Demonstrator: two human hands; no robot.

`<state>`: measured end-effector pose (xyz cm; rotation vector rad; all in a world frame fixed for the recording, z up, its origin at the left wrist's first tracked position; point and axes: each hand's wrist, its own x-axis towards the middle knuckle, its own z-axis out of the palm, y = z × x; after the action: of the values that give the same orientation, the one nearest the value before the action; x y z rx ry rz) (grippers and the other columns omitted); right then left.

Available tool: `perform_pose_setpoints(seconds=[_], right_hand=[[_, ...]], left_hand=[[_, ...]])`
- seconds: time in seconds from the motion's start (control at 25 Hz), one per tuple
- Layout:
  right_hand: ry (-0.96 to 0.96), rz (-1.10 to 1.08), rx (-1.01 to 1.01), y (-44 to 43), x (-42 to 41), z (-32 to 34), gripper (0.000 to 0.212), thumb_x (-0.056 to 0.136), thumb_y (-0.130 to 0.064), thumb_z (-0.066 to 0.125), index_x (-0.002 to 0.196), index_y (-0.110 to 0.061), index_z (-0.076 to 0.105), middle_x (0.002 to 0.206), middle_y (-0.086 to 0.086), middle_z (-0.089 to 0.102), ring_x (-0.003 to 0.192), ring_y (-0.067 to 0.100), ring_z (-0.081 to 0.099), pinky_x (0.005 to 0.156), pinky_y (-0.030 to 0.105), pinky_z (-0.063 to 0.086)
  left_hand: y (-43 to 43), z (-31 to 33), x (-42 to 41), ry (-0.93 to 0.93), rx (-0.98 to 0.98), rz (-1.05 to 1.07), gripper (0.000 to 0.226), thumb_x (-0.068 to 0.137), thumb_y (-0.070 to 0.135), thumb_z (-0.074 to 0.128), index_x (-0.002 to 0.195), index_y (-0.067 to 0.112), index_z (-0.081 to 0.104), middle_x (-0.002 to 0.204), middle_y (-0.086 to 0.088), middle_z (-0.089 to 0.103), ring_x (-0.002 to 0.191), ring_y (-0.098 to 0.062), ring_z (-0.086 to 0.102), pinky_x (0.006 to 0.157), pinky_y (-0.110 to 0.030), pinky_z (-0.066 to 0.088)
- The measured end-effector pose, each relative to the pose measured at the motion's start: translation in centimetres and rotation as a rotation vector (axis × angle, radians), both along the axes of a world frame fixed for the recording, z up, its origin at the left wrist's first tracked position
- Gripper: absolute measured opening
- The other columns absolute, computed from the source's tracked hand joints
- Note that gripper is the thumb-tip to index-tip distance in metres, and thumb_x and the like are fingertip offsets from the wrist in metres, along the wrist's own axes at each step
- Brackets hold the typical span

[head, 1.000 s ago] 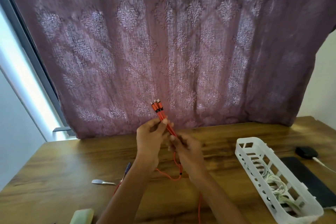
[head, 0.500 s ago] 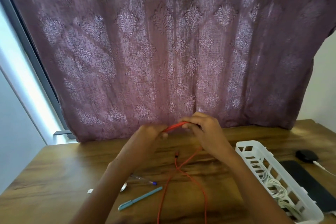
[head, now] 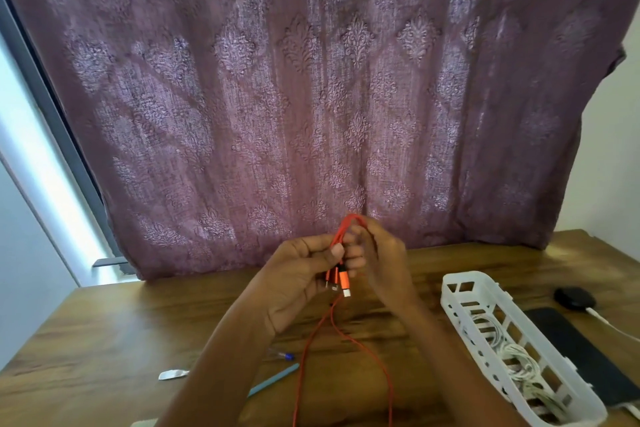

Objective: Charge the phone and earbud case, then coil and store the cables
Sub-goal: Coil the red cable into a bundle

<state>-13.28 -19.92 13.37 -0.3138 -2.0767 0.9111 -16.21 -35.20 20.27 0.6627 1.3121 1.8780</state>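
An orange charging cable [head: 304, 354] is folded over between my two hands above the wooden table [head: 104, 340]. My left hand [head: 294, 277] grips the folded strands, with the plug ends hanging below its thumb. My right hand [head: 384, 260] pinches the loop at the top of the fold. Two strands trail down toward the bottom edge. At the right, a white slotted basket [head: 460, 291] holds a coiled white cable [head: 519, 364]. Beyond it lie a black phone [head: 581, 360] and a black earbud case [head: 573, 298] with a white cable plugged in.
A blue pen [head: 273, 380], a second pen [head: 282, 354] and a small silver object [head: 172, 374] lie on the table at front left. A mauve patterned curtain [head: 311, 97] hangs behind the table. A white wall stands at the right.
The cable has been doubled over: its plug ends pointed up a second ago and now hang down below my left hand. Both hands drew together again, with the right on the loop.
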Motion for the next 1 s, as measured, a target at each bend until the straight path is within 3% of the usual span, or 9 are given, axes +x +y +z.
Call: perform_pose_setpoints(seconds=[0.08, 0.16, 0.32, 0.4, 0.48, 0.6, 0.76, 0.92, 1.0], right_hand=[[-0.044, -0.04, 0.064, -0.9, -0.1, -1.8, 0.018, 0.094, -0.018, 0.043, 0.105, -0.014, 0.057, 0.083, 0.002, 0.067, 0.074, 0.021, 0.064, 0.063, 0.037, 0.049], [-0.053, -0.033, 0.14, -2.4, 0.3, -3.1, 0.019, 0.093, -0.024, 0.04, 0.106, -0.014, 0.05, 0.078, 0.005, 0.062, 0.069, 0.026, 0.061, 0.057, 0.033, 0.04], [-0.226, -0.011, 0.234, -4.8, 1.3, -4.0, 0.043, 0.094, -0.037, 0.032, 0.127, -0.012, 0.044, 0.084, 0.002, 0.067, 0.074, 0.022, 0.065, 0.06, 0.029, 0.043], [-0.21, -0.077, 0.37, -5.2, 1.9, -4.6, 0.036, 0.089, -0.038, 0.034, 0.115, -0.019, 0.049, 0.064, -0.002, 0.065, 0.052, 0.013, 0.062, 0.044, 0.023, 0.041], [-0.114, -0.119, 0.489, -5.1, 2.5, -4.9, 0.023, 0.094, -0.035, 0.036, 0.105, -0.023, 0.052, 0.062, -0.005, 0.063, 0.044, 0.01, 0.057, 0.036, 0.02, 0.039], [0.02, -0.128, 0.63, -4.8, 3.7, -3.5, 0.032, 0.098, -0.031, 0.037, 0.095, -0.02, 0.067, 0.07, -0.006, 0.062, 0.051, 0.013, 0.058, 0.038, 0.021, 0.041], [0.094, -0.169, 0.872, -4.1, 5.5, 0.6, 0.022, 0.082, -0.02, 0.05, 0.084, -0.021, 0.072, 0.067, -0.005, 0.059, 0.055, 0.011, 0.054, 0.038, 0.02, 0.034], [0.185, -0.195, 0.927, -2.9, 5.9, 3.2, 0.011, 0.08, -0.02, 0.064, 0.084, -0.027, 0.072, 0.069, -0.006, 0.058, 0.062, 0.01, 0.048, 0.042, 0.018, 0.029], [0.241, -0.129, 0.877, -2.6, 5.7, 4.4, 0.013, 0.087, -0.025, 0.061, 0.085, -0.026, 0.074, 0.071, -0.005, 0.06, 0.064, 0.01, 0.05, 0.043, 0.019, 0.037]], left_hand=[[0.5, 0.4, 0.0, -0.039, 0.092, 0.047, 0.022, 0.078, 0.007, 0.054, 0.096, 0.002, 0.066, 0.082, -0.008, 0.073, 0.073, -0.013, 0.07, 0.063, -0.021, 0.057], [0.8, 0.5, -0.5, -0.1, 0.195, 0.118, 0.02, 0.085, 0.004, 0.05, 0.1, 0.0, 0.063, 0.089, -0.01, 0.073, 0.079, -0.014, 0.071, 0.066, -0.022, 0.058], [1.3, 0.2, -1.8, -0.165, 0.342, 0.313, 0.017, 0.093, 0.005, 0.043, 0.099, 0.0, 0.058, 0.104, -0.011, 0.07, 0.089, -0.016, 0.07, 0.076, -0.025, 0.057], [1.2, -0.2, -2.4, -0.133, 0.353, 0.416, 0.014, 0.094, 0.006, 0.042, 0.098, 0.003, 0.056, 0.11, -0.01, 0.066, 0.093, -0.016, 0.068, 0.079, -0.026, 0.057], [1.1, -0.8, -2.7, -0.012, 0.293, 0.497, 0.014, 0.095, 0.007, 0.043, 0.101, 0.005, 0.055, 0.114, -0.007, 0.064, 0.1, -0.016, 0.065, 0.077, -0.024, 0.057], [1.0, -2.0, -2.8, 0.267, 0.124, 0.611, 0.021, 0.095, 0.007, 0.045, 0.114, 0.001, 0.051, 0.119, -0.002, 0.061, 0.104, -0.013, 0.063, 0.071, -0.017, 0.055], [0.8, -3.1, -2.2, 0.657, -0.044, 0.632, 0.013, 0.093, 0.003, 0.049, 0.105, 0.009, 0.05, 0.107, 0.005, 0.065, 0.089, 0.013, 0.061, 0.067, -0.006, 0.047], [0.5, -4.2, -2.2, 0.979, -0.116, 0.482, 0.015, 0.092, -0.002, 0.048, 0.104, 0.007, 0.049, 0.09, 0.008, 0.067, 0.08, 0.004, 0.064, 0.069, -0.015, 0.049], [0.6, -4.2, -1.5, 0.951, -0.123, 0.369, 0.019, 0.093, -0.005, 0.044, 0.102, 0.009, 0.053, 0.077, 0.006, 0.064, 0.068, -0.002, 0.061, 0.065, -0.021, 0.05]])
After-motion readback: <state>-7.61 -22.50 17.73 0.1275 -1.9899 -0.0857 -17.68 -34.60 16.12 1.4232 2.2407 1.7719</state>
